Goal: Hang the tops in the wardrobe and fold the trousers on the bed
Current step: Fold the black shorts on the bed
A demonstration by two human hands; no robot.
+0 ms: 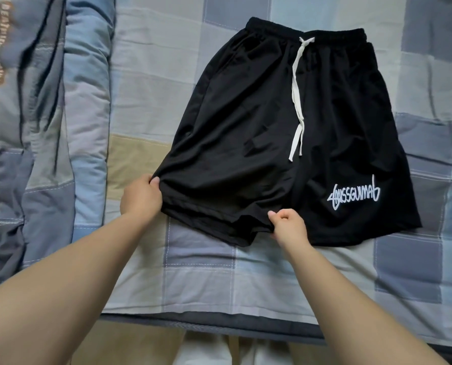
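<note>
**A:** So where are we at with our hands?

**B:** Our left hand (141,195) is pinching the near left corner of the black shorts (285,133), right at the hem of the left leg, thumb on top and fingers curled under the fabric. Our right hand (288,224) has got the same leg's hem further right, about where the two legs meet, fingers bunched round the cloth. Both are gripping, neither is loose.

**B:** And the shorts themselves?

**A:** Spread flat on the bed (146,101), front up, waistband at the far side and leg openings near us. The white drawstring (297,101) runs down the middle from the waistband. There's white scribbly lettering (353,196) on the right leg, near the hem; we can't really read it from here, looks like a brand name maybe.

**B:** What's around them?

**A:** They're on a patchwork checked sheet, blues, greys and a tan square just left of them. Further left there's a rumpled quilt (43,114) in the same colours, lying along the bed, well apart from the shorts.
</note>
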